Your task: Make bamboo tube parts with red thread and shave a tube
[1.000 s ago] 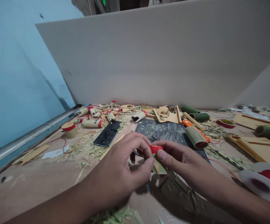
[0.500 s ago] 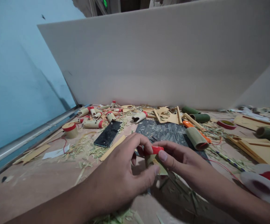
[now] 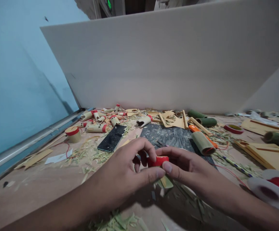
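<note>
Between my two hands is a short bamboo tube (image 3: 162, 161) with a red band round its top end. My left hand (image 3: 136, 166) grips it from the left, its thumb across the front and its fingers curled over the top. From the right, my right hand (image 3: 180, 162) pinches it, thumb tip on the red band. Most of the tube's lower part is hidden behind my fingers. Beyond my hands lies a dark, scratched board (image 3: 168, 136). A green spool of sorts cannot be seen; pale shavings (image 3: 122, 221) lie below my hands.
A phone (image 3: 111, 138) lies left of the board. Several red-banded bamboo tubes (image 3: 97, 128) are scattered behind it, and one stands upright (image 3: 73, 135). At right are an orange-handled tool (image 3: 193, 128), a cut bamboo tube (image 3: 203, 142), wooden frames (image 3: 266, 154) and a spool of red thread (image 3: 269, 189).
The tube has tipped, so its red band now sits lower and faces me more. Both hands have stayed on it, with the left thumb shifted slightly.
</note>
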The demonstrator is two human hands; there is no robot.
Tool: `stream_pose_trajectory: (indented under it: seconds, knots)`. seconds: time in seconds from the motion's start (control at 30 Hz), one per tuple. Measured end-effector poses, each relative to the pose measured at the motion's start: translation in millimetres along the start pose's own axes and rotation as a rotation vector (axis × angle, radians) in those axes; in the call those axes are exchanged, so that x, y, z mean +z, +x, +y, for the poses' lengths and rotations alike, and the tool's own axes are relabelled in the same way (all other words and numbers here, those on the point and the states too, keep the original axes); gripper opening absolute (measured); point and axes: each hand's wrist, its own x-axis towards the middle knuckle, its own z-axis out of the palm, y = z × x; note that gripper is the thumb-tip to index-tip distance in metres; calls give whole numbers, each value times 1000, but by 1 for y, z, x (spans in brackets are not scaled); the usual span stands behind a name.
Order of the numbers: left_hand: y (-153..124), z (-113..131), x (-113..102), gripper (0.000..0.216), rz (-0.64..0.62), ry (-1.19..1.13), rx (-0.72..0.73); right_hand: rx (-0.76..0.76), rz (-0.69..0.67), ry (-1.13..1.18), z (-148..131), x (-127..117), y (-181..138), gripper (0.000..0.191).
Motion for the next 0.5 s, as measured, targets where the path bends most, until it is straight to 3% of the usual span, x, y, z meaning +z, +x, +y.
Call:
stream_pose_trajectory:
  seconds: [0.1,0.27,0.5]
  knots:
    - [1,-1,0,23,-4,-31,-18,-2,-17,23,-1,0,-1,43]
    - [0,0,-2,20,65,63,88,-28,-20,23,2,-1,0,41]
    - [-3,4,2,30,8,152,-3,-58,-35,118,7,-2,3,37]
